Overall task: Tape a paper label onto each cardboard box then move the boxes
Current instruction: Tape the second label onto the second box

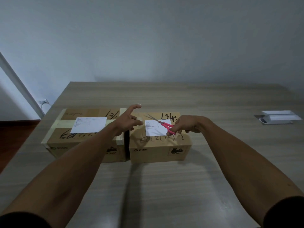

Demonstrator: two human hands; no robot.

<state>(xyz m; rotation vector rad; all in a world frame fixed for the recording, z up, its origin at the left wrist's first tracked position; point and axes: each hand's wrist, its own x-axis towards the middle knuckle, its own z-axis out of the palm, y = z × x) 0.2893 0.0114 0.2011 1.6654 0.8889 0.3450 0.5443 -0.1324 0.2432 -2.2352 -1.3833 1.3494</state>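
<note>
Gripping pink scissors [164, 125] in right hand [184, 125], left hand [127, 119] outstretched, fingers loosely spread, above boxes [158, 145]

A grey wood-grain bench [181, 186] fills the lower part of the view and runs back to a plain pale wall [156, 38]. Near its far right edge lies a white rectangular box [279, 116], partly over a recessed metal plate [276, 122] set into the bench top; a small dark item sits at the plate's left end, too small to identify. To the left, a white slanted post [21, 86] leans up along the wall. Behind the bench's far left corner, a white plug and cable [43, 102] hang low on the wall. Dark reddish wooden floor [14, 137] shows at the left.
</note>
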